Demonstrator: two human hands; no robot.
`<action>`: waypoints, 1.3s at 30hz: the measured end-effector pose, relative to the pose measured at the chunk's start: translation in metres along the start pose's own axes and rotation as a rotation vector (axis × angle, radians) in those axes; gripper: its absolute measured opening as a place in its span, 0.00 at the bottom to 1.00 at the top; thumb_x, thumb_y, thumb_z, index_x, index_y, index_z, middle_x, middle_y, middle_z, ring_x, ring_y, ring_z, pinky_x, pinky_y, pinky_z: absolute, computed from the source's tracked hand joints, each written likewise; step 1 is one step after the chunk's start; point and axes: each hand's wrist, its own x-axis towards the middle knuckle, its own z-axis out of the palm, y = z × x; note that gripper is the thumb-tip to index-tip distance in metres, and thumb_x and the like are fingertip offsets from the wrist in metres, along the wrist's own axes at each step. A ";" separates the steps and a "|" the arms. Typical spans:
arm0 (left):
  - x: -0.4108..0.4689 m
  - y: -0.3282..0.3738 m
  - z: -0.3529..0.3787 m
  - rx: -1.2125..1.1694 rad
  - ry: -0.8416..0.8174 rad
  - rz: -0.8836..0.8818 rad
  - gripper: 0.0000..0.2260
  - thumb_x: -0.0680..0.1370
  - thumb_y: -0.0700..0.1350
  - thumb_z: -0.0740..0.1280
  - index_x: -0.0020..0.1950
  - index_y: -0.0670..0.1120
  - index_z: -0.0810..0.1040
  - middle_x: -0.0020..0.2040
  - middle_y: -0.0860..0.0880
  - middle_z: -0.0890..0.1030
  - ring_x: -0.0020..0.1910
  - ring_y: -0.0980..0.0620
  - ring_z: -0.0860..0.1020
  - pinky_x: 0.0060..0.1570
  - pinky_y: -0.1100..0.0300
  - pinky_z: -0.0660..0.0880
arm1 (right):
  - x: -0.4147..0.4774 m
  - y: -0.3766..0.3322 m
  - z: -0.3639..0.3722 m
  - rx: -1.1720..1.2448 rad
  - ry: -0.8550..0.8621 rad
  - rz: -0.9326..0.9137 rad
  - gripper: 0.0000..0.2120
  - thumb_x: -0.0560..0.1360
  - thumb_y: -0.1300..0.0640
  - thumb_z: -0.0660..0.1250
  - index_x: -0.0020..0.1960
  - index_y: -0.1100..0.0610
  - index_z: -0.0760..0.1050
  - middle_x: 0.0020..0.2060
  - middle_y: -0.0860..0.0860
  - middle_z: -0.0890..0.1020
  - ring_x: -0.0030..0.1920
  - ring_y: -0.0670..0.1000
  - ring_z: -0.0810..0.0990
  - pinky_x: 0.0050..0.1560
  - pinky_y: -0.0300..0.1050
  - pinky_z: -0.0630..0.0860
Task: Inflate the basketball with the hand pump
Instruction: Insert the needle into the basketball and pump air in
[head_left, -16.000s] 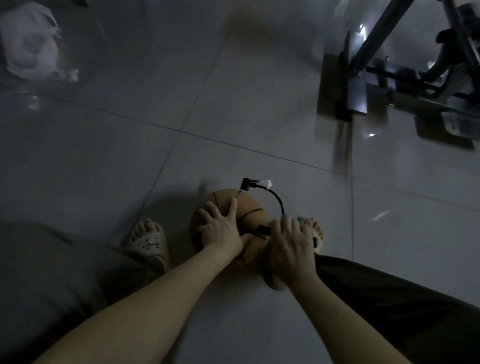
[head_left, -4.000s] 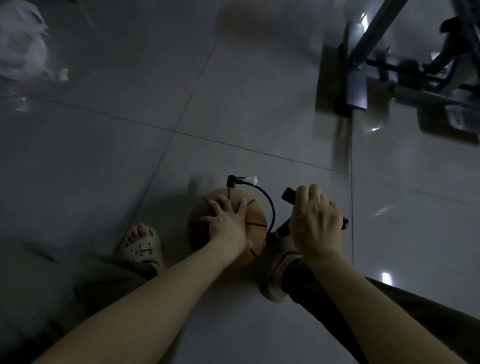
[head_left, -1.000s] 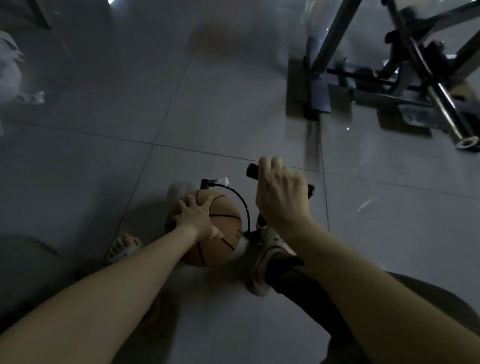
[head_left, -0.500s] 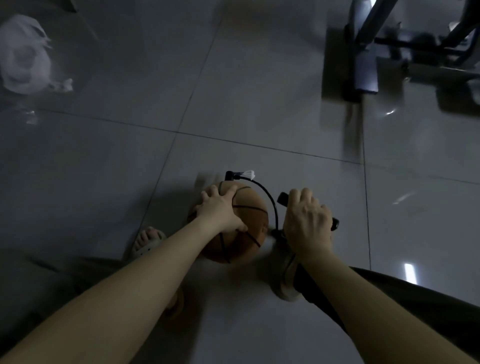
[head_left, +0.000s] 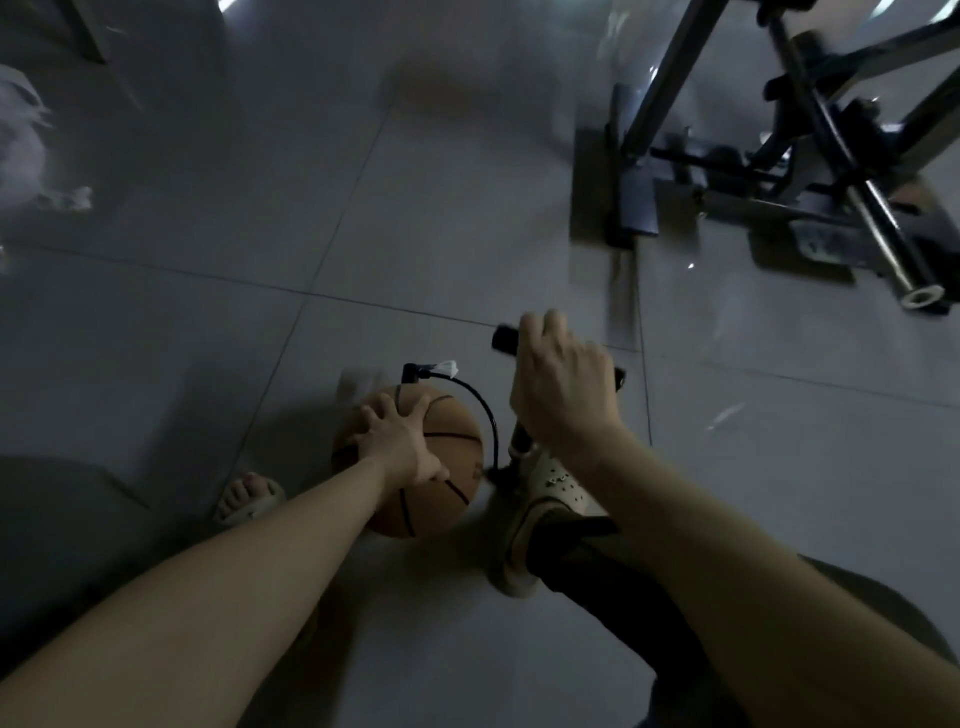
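An orange basketball lies on the grey tiled floor between my feet. My left hand rests on top of it with fingers spread. A black hose arcs from a nozzle with a white tag at the ball's far side to the pump's base. My right hand grips the pump's black T-handle, raised above the shaft. My right foot in a pale clog stands on the pump's base.
A dark metal exercise frame stands at the upper right. A white plastic bag lies at the far left. My left foot in a sandal stands left of the ball.
My right hand has pulled the pump handle upward from its lower position half a second ago. The view has tilted up. My left hand stays on the ball.
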 end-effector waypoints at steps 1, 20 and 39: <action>0.000 0.000 0.003 0.000 0.018 -0.001 0.55 0.65 0.66 0.76 0.80 0.62 0.42 0.80 0.39 0.44 0.77 0.29 0.46 0.68 0.27 0.63 | 0.009 0.006 -0.010 -0.007 0.000 0.019 0.03 0.76 0.59 0.59 0.50 0.56 0.67 0.40 0.53 0.71 0.28 0.49 0.64 0.29 0.44 0.59; 0.020 -0.011 0.000 -0.026 0.009 0.048 0.53 0.67 0.66 0.75 0.81 0.61 0.43 0.81 0.40 0.42 0.78 0.30 0.45 0.71 0.30 0.59 | -0.010 0.012 0.141 -0.088 -0.078 0.110 0.02 0.77 0.61 0.60 0.47 0.57 0.66 0.37 0.54 0.72 0.31 0.55 0.72 0.30 0.46 0.68; -0.003 0.003 0.003 0.026 -0.008 0.019 0.54 0.69 0.64 0.75 0.81 0.60 0.40 0.80 0.37 0.40 0.77 0.27 0.42 0.68 0.26 0.60 | 0.024 0.012 0.008 -0.104 0.132 0.032 0.03 0.78 0.57 0.59 0.48 0.56 0.66 0.35 0.50 0.67 0.27 0.47 0.63 0.27 0.43 0.61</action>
